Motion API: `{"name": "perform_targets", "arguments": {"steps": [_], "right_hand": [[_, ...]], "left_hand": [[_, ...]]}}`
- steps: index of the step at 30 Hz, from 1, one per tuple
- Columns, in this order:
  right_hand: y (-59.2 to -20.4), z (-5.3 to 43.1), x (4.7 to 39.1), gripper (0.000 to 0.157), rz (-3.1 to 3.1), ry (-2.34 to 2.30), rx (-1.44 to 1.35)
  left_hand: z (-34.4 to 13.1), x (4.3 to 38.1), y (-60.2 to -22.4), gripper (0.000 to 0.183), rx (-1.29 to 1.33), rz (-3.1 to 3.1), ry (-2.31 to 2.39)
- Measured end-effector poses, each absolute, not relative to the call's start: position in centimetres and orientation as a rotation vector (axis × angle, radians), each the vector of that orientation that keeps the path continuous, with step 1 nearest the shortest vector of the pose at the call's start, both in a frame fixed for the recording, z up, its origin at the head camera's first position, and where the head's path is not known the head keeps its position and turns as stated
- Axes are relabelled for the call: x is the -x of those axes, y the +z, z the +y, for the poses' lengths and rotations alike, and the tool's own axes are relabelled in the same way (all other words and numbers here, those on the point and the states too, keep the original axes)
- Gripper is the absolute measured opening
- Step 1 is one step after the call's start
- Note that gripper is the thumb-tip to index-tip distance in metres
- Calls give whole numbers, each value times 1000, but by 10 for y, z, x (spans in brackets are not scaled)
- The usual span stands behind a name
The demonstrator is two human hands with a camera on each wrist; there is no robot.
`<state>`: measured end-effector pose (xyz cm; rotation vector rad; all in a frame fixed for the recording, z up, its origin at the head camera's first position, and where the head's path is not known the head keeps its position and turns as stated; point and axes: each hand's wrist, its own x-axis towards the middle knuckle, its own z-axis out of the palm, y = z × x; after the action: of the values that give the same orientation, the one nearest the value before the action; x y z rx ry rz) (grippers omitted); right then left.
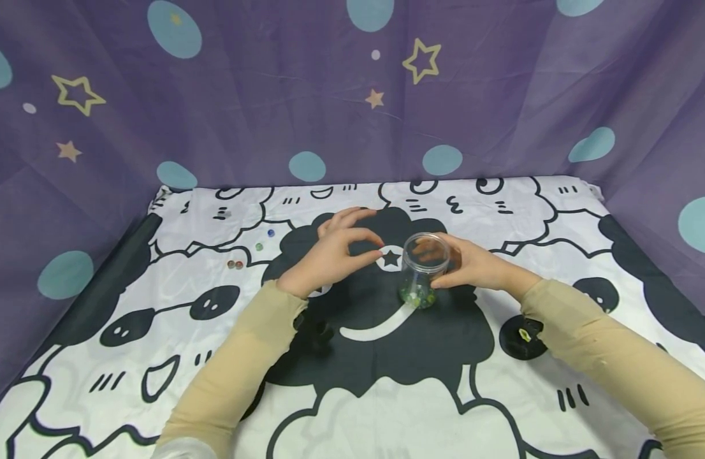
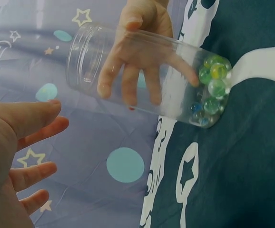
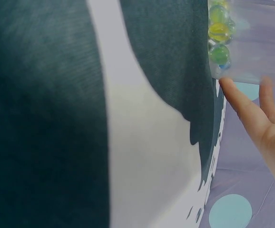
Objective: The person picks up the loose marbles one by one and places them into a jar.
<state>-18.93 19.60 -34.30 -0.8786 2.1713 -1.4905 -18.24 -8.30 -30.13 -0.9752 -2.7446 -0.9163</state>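
Observation:
A clear plastic jar [image 1: 424, 271] without a lid stands upright on the patterned cloth, with green, yellow and blue glass marbles [image 2: 216, 88] gathered at its bottom. My right hand [image 1: 473, 261] holds the jar from its right side, thumb toward me and fingers spread around the far side; they show through the clear wall. Left of the jar's mouth is my left hand [image 1: 343, 252], raised over the cloth. Its thumb and index fingertips come close together, and no marble shows between them. The other fingers are loosely bent.
Farther left on the cloth [image 1: 375, 357] lie two reddish-brown marbles [image 1: 234, 264] side by side, a green marble [image 1: 259, 247] and a blue marble [image 1: 271, 233]. A purple curtain [image 1: 341, 95] with stars and dots hangs behind the table. Both forearms wear beige sleeves [image 1: 232, 363].

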Motion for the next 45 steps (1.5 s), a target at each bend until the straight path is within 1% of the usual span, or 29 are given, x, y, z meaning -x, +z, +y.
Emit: {"name": "perform_targets", "arguments": {"steps": [24, 45], "right_hand": [[-343, 196, 189, 76, 2157, -1505, 879], [-343, 195, 189, 75, 2161, -1499, 874]], "left_hand": [[-136, 175, -311, 17, 877, -2832, -871], [-198, 169, -316, 15, 727, -2868, -763]]}}
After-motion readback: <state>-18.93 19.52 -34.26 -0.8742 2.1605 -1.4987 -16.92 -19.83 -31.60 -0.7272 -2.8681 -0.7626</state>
